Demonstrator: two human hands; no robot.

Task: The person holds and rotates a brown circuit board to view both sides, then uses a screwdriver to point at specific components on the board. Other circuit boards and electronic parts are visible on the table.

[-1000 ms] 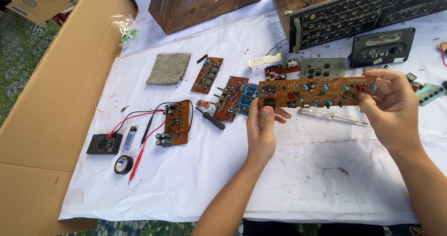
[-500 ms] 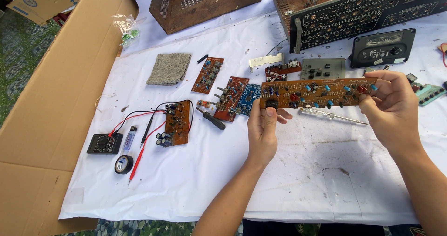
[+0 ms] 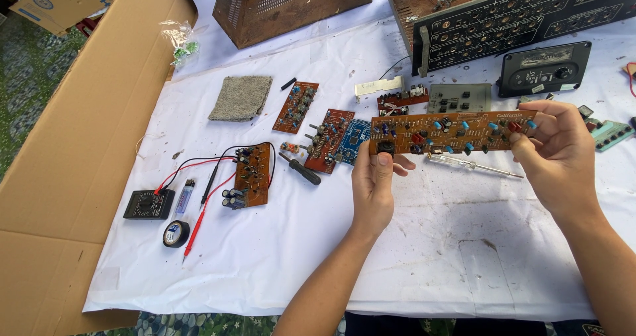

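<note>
The person holds a long, thin brown circuit board (image 3: 457, 130) up over the bench, flat and level, with one hand at each end. The left hand (image 3: 374, 187) has a tight grip on the left end, with the thumb pressed on a small black knob there. The right hand (image 3: 560, 154) pinches the right end between its fingertips. The board is dotted with little blue, red and black parts that stick up like tiny bumps.

Under the board lies a crinkled white paper sheet (image 3: 411, 256) with dirty smudges. A thin shiny metal rod (image 3: 474, 166) lies on it just below the board. To the left are smaller brown boards, one with a blue square card (image 3: 354, 139) beside it, and a short black-handled screwdriver (image 3: 299, 169). Farther left sit a flat black meter (image 3: 150, 204) with red and black wires, a round roll of black tape (image 3: 176, 233) and a rough grey fuzzy pad (image 3: 241, 98). A rusty brown metal box (image 3: 291, 4) stands at the back.
</note>
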